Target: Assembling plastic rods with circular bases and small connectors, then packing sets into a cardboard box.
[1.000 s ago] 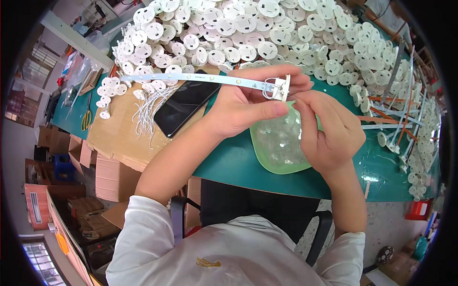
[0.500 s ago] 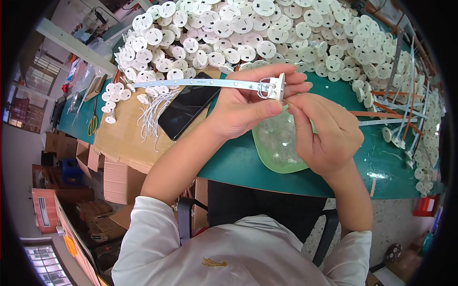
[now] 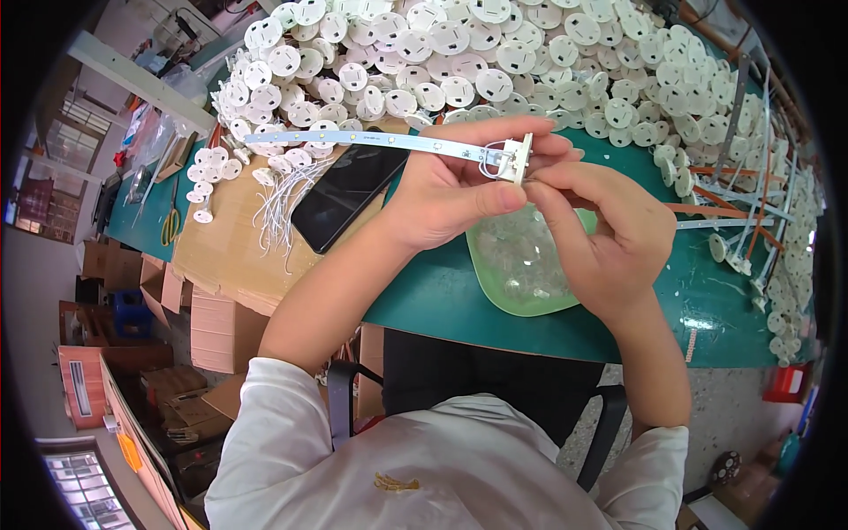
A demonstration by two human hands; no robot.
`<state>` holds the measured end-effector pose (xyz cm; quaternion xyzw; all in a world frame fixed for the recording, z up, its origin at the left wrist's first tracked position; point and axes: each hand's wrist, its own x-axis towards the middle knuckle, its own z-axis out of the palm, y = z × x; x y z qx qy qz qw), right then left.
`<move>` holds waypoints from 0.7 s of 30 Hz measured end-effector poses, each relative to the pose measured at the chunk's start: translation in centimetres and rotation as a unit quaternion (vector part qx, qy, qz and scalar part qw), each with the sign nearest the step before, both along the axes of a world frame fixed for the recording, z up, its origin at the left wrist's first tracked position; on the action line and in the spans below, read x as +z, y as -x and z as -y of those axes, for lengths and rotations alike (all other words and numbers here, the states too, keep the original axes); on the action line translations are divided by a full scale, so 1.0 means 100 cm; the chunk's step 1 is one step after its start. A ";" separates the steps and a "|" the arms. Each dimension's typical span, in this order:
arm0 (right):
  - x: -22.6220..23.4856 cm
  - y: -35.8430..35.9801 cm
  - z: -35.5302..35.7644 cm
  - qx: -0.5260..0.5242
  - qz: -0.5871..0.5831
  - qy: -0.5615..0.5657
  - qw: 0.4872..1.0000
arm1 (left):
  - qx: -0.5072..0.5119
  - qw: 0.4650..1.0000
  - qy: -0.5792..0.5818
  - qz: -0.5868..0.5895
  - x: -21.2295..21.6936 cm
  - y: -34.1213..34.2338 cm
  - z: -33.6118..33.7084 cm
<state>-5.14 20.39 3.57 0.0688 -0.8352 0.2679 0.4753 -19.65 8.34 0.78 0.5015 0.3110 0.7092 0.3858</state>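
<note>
My left hand [image 3: 459,190] grips a long white light strip [image 3: 371,140] near its right end, where a small white connector piece [image 3: 517,159] sits. The strip points left, out over the table. My right hand [image 3: 609,230] pinches at that connector from the right, fingertips touching it. Both hands hover above a pale green tray [image 3: 521,296] holding small clear parts.
A large heap of round white discs [image 3: 459,53] covers the back of the green table [image 3: 442,296]. A black phone [image 3: 349,190] and loose white wires [image 3: 278,199] lie on cardboard [image 3: 230,256] at left. Metal strips [image 3: 742,212] lie at right. Scissors [image 3: 168,225] lie at far left.
Both hands and the strip have stayed over the tray with only small shifts. My right fingers have moved closer onto the connector end.
</note>
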 end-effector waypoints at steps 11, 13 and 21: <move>0.003 0.001 0.001 0.027 -0.003 -0.034 0.999 | 0.006 1.000 0.005 0.030 0.003 -0.002 0.002; 0.001 0.001 0.000 0.006 -0.018 -0.049 0.999 | 0.010 1.000 0.010 0.017 0.003 -0.001 0.002; -0.001 0.003 0.008 -0.025 -0.053 -0.055 0.997 | 0.006 0.999 0.017 0.043 -0.005 -0.013 -0.001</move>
